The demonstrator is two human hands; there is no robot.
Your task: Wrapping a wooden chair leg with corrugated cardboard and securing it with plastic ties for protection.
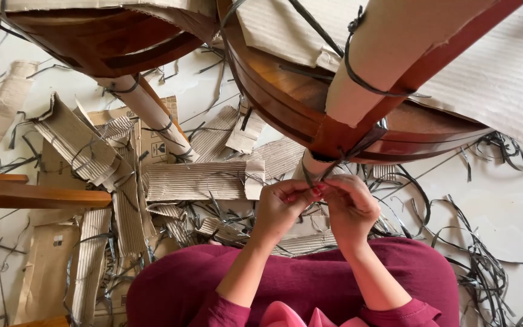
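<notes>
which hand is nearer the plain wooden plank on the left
Left. The left hand works the dark strap closer to the plank; the right hand sits beyond it, farther away.

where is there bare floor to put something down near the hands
Bare white tile floor lies at the right, bordered by the round wooden table rim and loose dark plastic straps. The left, around the torn corrugated cardboard strips, is crowded, as is the spot by both hands.

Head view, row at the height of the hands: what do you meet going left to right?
Wooden rail → corrugated cardboard strip → left hand → right hand → loose dark strapping on the floor.
</notes>
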